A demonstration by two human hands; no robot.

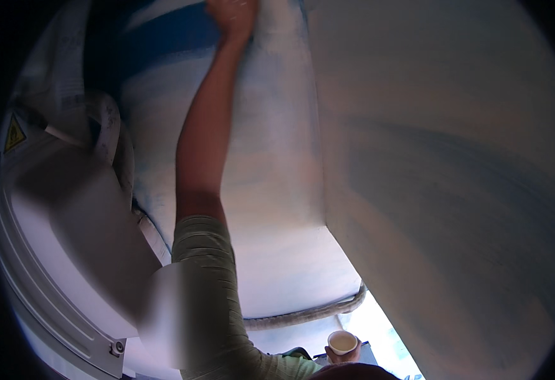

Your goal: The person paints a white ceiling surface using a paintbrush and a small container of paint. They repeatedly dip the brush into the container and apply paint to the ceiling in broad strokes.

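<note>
My left hand [234,18] is raised high against the pale wall [271,139], beside a painted dark blue band [170,35]. The upper edge of the picture cuts it off. Its fingers look curled, but what they hold is out of sight and slightly blurred. The bare forearm runs down to a grey-green sleeve. Low down, right of the middle, my right hand [356,354] has its fingers wrapped round a small white cup [342,342]. A pale, creamy content shows inside the cup, which is seen from above.
A white appliance casing [75,234] with a yellow warning triangle [15,134] stands close at the left. Pale wrapped pipes [109,130] bend behind it. Another wrapped pipe [309,315] runs along the wall's lower edge. A large bluish-grey wall [448,190] meets it at a corner.
</note>
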